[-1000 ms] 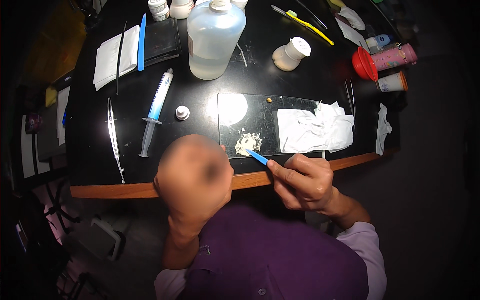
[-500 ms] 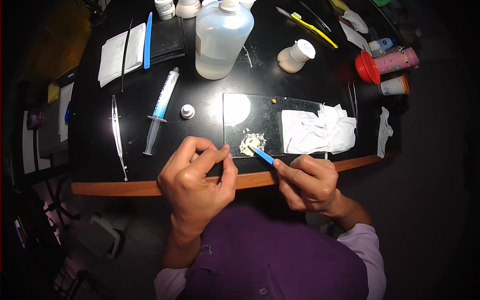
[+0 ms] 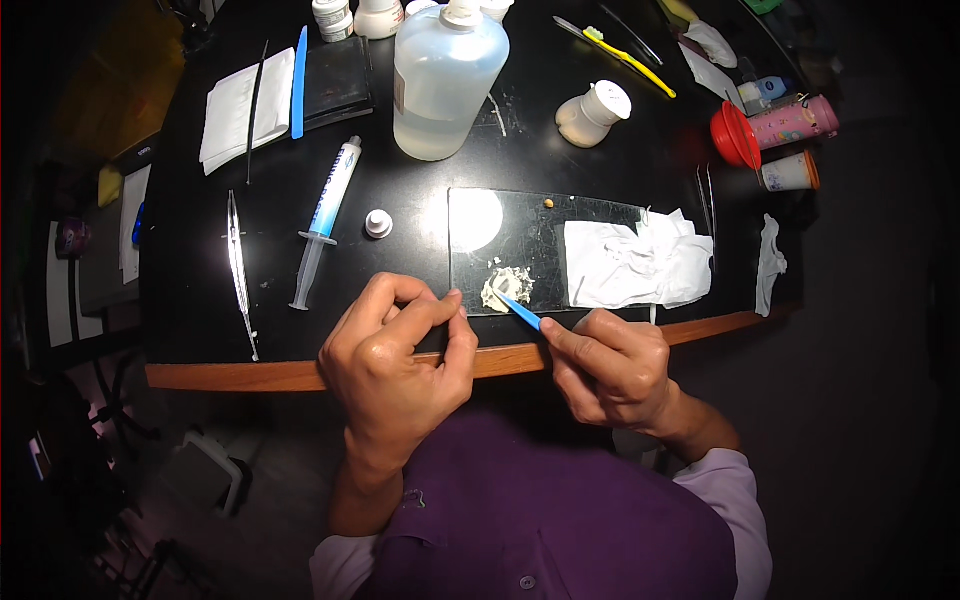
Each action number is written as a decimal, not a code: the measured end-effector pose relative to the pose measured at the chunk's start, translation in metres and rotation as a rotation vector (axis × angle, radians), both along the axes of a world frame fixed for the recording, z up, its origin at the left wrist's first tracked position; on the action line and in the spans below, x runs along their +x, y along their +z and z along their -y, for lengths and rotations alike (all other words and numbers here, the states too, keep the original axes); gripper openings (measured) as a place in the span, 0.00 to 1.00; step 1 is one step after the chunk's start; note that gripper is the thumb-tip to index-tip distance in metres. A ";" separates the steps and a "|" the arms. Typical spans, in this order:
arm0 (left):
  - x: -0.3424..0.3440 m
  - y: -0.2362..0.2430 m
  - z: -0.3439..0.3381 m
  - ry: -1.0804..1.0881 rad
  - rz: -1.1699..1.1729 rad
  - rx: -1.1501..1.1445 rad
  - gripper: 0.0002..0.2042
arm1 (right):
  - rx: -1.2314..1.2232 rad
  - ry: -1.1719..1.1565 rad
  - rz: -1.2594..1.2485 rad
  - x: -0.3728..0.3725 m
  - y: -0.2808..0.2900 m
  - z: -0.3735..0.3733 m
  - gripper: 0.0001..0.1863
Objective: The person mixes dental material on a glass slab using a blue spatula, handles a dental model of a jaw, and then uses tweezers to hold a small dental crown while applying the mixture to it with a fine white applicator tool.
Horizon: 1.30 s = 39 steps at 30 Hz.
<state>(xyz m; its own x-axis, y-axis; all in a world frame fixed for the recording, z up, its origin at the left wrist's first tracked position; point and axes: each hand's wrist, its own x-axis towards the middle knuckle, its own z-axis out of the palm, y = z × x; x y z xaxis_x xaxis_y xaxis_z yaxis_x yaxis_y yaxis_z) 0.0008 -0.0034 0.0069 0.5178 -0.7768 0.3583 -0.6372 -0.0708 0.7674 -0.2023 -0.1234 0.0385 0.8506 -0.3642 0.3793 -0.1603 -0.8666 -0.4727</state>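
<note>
My right hand (image 3: 607, 365) is closed round a blue spatula (image 3: 523, 313), its tip in a patch of cream paste (image 3: 507, 286) on the glass slab (image 3: 540, 250). My left hand (image 3: 395, 355) is curled, thumb and fingertips pressed at the slab's lower left corner. A crumpled white paper (image 3: 635, 260) covers the slab's right part, and a small tan lump (image 3: 549, 203) sits on its upper edge. Left of the slab lie a small white cap (image 3: 378, 222), a labelled syringe (image 3: 325, 220) and metal tweezers (image 3: 236, 275).
Behind stand a large plastic bottle (image 3: 450, 90) and small jar (image 3: 590, 113). A yellow brush (image 3: 630, 62), red bowl (image 3: 732, 133), pink bottle (image 3: 795, 123) and cup (image 3: 785, 172) are right; stacked papers (image 3: 235, 110) and another blue spatula (image 3: 299, 85) back left. The wooden edge (image 3: 230, 376) runs nearest me.
The view has shifted slightly since a second ago. The blue spatula's tip has moved a little within the paste, whose shape differs slightly. My left hand stays curled by the slab.
</note>
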 end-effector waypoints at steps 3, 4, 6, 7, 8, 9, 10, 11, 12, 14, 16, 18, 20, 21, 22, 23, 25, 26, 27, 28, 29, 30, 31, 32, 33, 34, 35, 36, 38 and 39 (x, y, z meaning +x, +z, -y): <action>-0.001 -0.003 0.001 -0.005 -0.002 -0.027 0.07 | -0.014 -0.024 -0.034 -0.003 0.003 0.003 0.21; -0.001 -0.003 0.002 -0.002 -0.002 -0.022 0.07 | -0.019 -0.015 -0.054 -0.003 0.003 0.005 0.21; -0.001 -0.001 0.001 0.002 -0.003 -0.015 0.06 | -0.026 -0.009 -0.128 -0.004 0.010 0.004 0.22; -0.001 -0.001 0.001 0.003 -0.004 -0.014 0.06 | -0.054 -0.004 -0.166 -0.004 0.015 0.004 0.21; 0.000 -0.001 0.001 0.007 0.001 -0.013 0.06 | -0.082 0.004 -0.199 -0.003 0.020 0.004 0.21; 0.000 0.000 0.001 0.012 0.006 -0.012 0.06 | -0.111 0.013 -0.231 -0.002 0.024 0.004 0.20; 0.000 0.000 0.001 0.014 0.007 -0.013 0.06 | -0.111 0.005 -0.210 -0.002 0.028 0.006 0.20; -0.001 -0.001 0.001 0.016 0.005 -0.014 0.06 | -0.112 -0.003 -0.192 -0.004 0.031 0.008 0.20; -0.001 -0.002 0.001 0.019 0.003 -0.015 0.06 | -0.112 -0.009 -0.174 -0.005 0.032 0.009 0.21; -0.001 -0.002 0.001 0.018 0.006 -0.017 0.06 | -0.092 -0.066 -0.143 -0.003 0.030 0.005 0.21; -0.002 -0.002 0.000 0.024 0.007 -0.014 0.06 | -0.064 -0.095 -0.130 -0.004 0.024 0.003 0.22; -0.003 -0.001 0.001 0.022 0.004 -0.010 0.06 | -0.086 -0.097 -0.126 -0.006 0.013 0.001 0.22; -0.002 -0.001 0.000 0.020 0.007 -0.009 0.06 | -0.099 -0.110 -0.115 -0.001 0.008 -0.003 0.23; -0.001 -0.001 -0.001 0.020 0.009 -0.007 0.06 | -0.119 -0.101 -0.135 -0.001 0.008 -0.005 0.22; -0.001 -0.001 -0.002 0.020 0.010 -0.007 0.06 | -0.140 -0.092 -0.155 -0.001 0.010 -0.007 0.21; 0.000 -0.001 -0.003 0.021 0.009 -0.006 0.06 | -0.160 -0.080 -0.177 -0.001 0.011 -0.009 0.20; 0.002 -0.003 -0.004 0.022 0.012 -0.013 0.06 | -0.142 -0.052 -0.195 0.001 0.011 -0.009 0.20; 0.002 -0.003 -0.004 0.022 0.015 -0.022 0.06 | -0.134 -0.038 -0.204 0.002 0.013 -0.009 0.20; 0.003 -0.004 -0.004 0.020 0.019 -0.031 0.06 | -0.142 -0.034 -0.231 0.002 0.016 -0.010 0.20; 0.002 -0.004 -0.004 0.021 0.017 -0.027 0.06 | -0.150 -0.033 -0.258 0.002 0.020 -0.012 0.20; 0.001 -0.004 -0.001 0.012 0.015 -0.027 0.06 | -0.160 -0.041 -0.285 0.000 0.024 -0.012 0.19; -0.001 -0.003 0.002 0.001 0.014 -0.027 0.06 | -0.185 -0.034 -0.274 -0.003 0.026 -0.012 0.19; -0.003 -0.001 0.001 0.016 0.025 -0.018 0.06 | -0.209 -0.031 -0.264 -0.006 0.027 -0.011 0.19; -0.003 0.001 0.001 0.015 0.031 -0.027 0.06 | -0.248 -0.046 -0.261 -0.010 0.032 -0.010 0.19; -0.003 0.002 0.002 0.010 0.030 -0.044 0.05 | -0.226 -0.032 -0.140 -0.011 0.028 -0.010 0.19; -0.002 -0.002 0.004 -0.004 0.037 -0.086 0.05 | -0.180 -0.040 -0.128 -0.013 0.025 -0.011 0.20; -0.001 -0.007 0.004 -0.014 0.041 -0.121 0.05 | -0.127 -0.045 -0.115 -0.016 0.020 -0.013 0.20; -0.001 -0.005 0.002 -0.015 0.020 -0.079 0.05 | -0.096 -0.067 -0.075 -0.019 0.017 -0.015 0.19; -0.003 0.001 -0.001 -0.018 -0.028 0.002 0.06 | -0.015 -0.186 0.122 -0.038 0.017 -0.015 0.18; -0.004 0.003 -0.002 -0.019 -0.056 0.040 0.07 | 0.027 -0.234 0.223 -0.047 0.016 -0.014 0.17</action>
<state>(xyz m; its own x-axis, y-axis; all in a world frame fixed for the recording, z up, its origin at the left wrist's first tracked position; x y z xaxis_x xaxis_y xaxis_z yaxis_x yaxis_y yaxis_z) -0.0032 -0.0011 0.0095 0.5211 -0.8000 0.2975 -0.5950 -0.0906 0.7986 -0.2497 -0.1097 0.0548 0.6397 -0.5526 0.5342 -0.2440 -0.8051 -0.5406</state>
